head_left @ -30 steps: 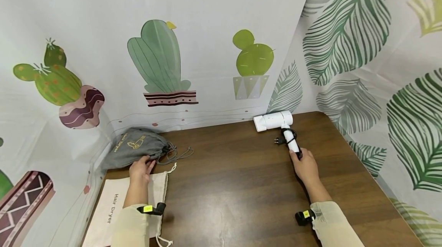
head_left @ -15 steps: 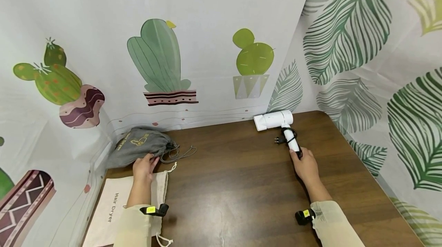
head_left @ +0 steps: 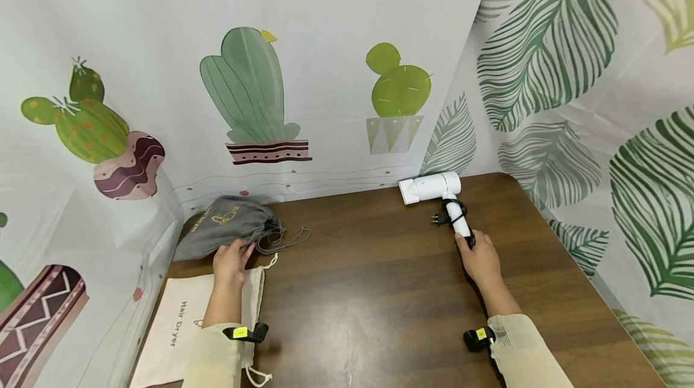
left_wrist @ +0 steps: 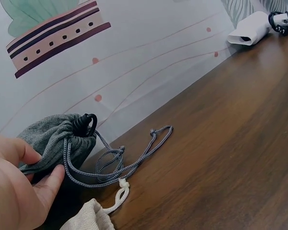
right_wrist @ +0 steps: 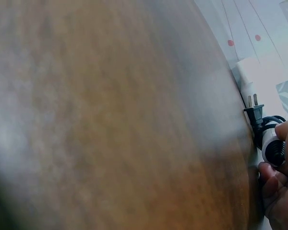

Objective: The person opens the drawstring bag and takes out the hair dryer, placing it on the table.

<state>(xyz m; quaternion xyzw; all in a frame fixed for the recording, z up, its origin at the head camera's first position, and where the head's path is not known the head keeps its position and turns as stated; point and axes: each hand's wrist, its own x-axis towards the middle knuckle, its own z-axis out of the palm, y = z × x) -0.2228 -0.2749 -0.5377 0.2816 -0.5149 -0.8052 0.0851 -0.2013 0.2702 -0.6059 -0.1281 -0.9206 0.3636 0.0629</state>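
Observation:
A grey drawstring pouch (head_left: pixel 225 228) with yellow hair-dryer print lies at the table's back left. My left hand (head_left: pixel 230 262) pinches a fold of its near side, as the left wrist view shows between thumb and fingers (left_wrist: pixel 50 184). The pouch's neck is drawn together, and its cord (left_wrist: pixel 134 163) trails onto the table. At the back right lies a white hair dryer (head_left: pixel 431 187), nozzle to the left, its black cable wound about the handle. My right hand (head_left: pixel 481 261) grips the lower end of that handle (right_wrist: pixel 273 151). The plug (right_wrist: pixel 255 112) sticks out beside it.
A cream cloth bag (head_left: pixel 162 328) printed "Hair Dryer" lies flat under my left forearm, its white drawstring (head_left: pixel 260 376) at its right side. The brown wooden table (head_left: pixel 347 291) meets a printed cloth wall (head_left: pixel 336 75) along the back.
My left hand has shifted a little to the right, and the grey pouch has slid the same way with it. The right hand and the hair dryer stay where they were.

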